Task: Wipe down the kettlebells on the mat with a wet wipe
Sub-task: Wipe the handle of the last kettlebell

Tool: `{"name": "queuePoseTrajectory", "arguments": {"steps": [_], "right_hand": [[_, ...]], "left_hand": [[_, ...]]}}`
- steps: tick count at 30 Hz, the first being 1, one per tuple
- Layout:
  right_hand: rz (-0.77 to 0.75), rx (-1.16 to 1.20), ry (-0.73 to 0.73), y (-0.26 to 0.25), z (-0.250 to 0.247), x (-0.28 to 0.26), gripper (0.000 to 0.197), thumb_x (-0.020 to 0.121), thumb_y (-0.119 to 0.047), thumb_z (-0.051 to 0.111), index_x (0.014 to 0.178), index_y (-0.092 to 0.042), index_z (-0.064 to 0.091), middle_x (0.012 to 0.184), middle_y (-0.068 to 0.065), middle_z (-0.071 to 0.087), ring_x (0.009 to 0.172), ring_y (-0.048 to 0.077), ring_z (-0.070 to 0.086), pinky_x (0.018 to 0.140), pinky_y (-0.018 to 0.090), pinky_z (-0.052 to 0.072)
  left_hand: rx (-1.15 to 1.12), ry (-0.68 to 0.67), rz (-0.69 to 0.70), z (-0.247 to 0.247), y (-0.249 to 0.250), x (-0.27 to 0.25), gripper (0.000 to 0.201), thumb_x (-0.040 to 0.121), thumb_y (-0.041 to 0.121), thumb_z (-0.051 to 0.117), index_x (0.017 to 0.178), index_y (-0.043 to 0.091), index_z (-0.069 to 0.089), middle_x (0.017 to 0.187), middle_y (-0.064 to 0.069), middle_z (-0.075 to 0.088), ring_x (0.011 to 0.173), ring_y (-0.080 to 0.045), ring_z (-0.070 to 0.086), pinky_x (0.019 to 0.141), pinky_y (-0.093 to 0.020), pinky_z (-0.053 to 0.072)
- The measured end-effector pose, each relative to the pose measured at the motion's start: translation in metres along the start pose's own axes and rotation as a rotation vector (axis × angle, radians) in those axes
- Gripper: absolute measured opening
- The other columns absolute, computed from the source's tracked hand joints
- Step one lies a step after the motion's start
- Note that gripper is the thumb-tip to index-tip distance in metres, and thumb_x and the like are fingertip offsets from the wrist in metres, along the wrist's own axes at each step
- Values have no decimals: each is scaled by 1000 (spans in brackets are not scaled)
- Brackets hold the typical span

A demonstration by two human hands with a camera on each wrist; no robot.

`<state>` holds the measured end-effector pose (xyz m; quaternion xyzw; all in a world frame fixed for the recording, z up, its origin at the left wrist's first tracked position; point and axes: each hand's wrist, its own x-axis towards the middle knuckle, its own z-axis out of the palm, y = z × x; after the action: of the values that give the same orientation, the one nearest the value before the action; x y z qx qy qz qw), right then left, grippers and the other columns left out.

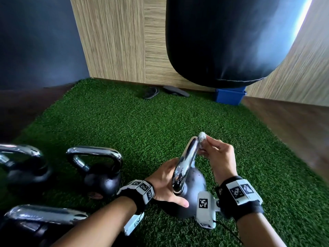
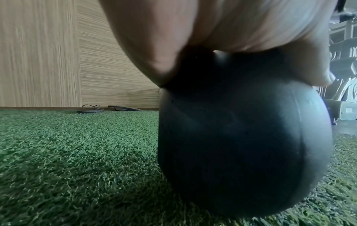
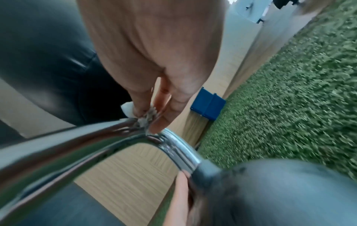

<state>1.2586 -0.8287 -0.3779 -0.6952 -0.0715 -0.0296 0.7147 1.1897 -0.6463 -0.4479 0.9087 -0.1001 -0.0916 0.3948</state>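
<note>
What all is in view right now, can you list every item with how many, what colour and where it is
Kettlebell being wiped: one, grey body with chrome handle, on the mat near centre, between the hands.
Other kettlebells: three, black with chrome handles, on the mat's left side.
Wet wipe: one, white, bunched, pressed on the top of the handle.
Mat: one, green turf, on the floor.
Flip-flops: two, dark, at the mat's far edge by the wall.
Box: one, blue, far right corner of the mat.
Punching bag: one, black, hanging above the box.
Left hand: steadies the kettlebell at the base of its handle.
Right hand: pinches the wet wipe.
</note>
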Motion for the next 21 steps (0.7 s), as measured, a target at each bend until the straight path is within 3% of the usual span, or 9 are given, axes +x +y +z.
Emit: {"name": "queuePoseTrajectory", "arguments": {"steps": [2, 6, 10, 12, 14, 15, 16, 19, 21], "right_hand": [[-57, -33, -53, -11, -2, -5, 22, 92, 6, 58, 110, 15, 66, 89, 21, 70, 71, 28, 66, 66, 32, 63], [-39, -73, -103, -21, -2, -9, 24, 93, 9, 55, 113, 20, 61, 101, 29, 68, 72, 27, 64, 66, 23, 59], [-9, -66, -184, -25, -10, -21, 15, 86, 10, 63, 100, 9, 69, 89, 22, 72, 68, 27, 69, 61, 28, 62], [5, -93, -253, -27, -16, -27, 10, 81, 7, 70, 89, 1, 72, 81, 18, 75, 63, 24, 73, 56, 27, 62], [23, -75, -285, -28, -18, -29, 11, 78, 6, 72, 89, 4, 71, 80, 19, 76, 62, 23, 74, 55, 27, 62], [32, -55, -276, -28, -17, -30, 13, 77, 7, 73, 90, 6, 69, 80, 20, 75, 61, 22, 74, 55, 28, 62], [44, -34, -271, -29, -16, -33, 13, 77, 8, 73, 89, 7, 68, 78, 20, 75, 60, 22, 73, 53, 28, 61], [93, -42, -382, -31, -16, -44, 14, 77, 6, 74, 87, 5, 64, 78, 19, 75, 64, 27, 74, 54, 28, 61], [129, -103, -485, -33, -17, -50, 17, 77, 5, 76, 87, 5, 62, 82, 21, 75, 70, 32, 75, 56, 30, 62]], "left_hand": [[-1, 7, 4, 0, -1, 2, 129, 56, 47, 96, 157, 29, 17, 159, 11, 27, 144, -8, 31, 125, -38, 21], [23, -20, -13, 1, -7, 6, 133, 54, 55, 95, 157, 35, 13, 159, 17, 23, 141, -3, 28, 124, -35, 16], [2, 5, 8, 4, -15, 9, 126, 55, 51, 96, 154, 36, 20, 148, 26, 30, 123, 24, 30, 117, -19, 20], [18, 20, 0, 6, -16, 9, 126, 53, 58, 93, 153, 39, 18, 149, 28, 27, 127, 23, 28, 118, -18, 20], [50, 20, 5, 6, -18, 7, 121, 52, 65, 90, 145, 55, 14, 137, 48, 18, 118, 31, 23, 112, -7, 15], [63, 16, -1, 6, -19, 6, 120, 51, 69, 89, 143, 60, 11, 132, 52, 16, 116, 29, 24, 111, -6, 12], [89, 16, -10, 7, -21, 6, 122, 50, 74, 86, 144, 57, 10, 137, 45, 17, 121, 20, 25, 114, -12, 10], [204, 30, -8, 9, -24, 9, 123, 46, 85, 77, 147, 39, 25, 154, 17, 19, 140, -11, 27, 125, -41, 18], [205, 38, 0, 10, -24, 10, 129, 46, 85, 77, 151, 39, 18, 156, 12, 21, 142, -14, 28, 124, -46, 22]]}}
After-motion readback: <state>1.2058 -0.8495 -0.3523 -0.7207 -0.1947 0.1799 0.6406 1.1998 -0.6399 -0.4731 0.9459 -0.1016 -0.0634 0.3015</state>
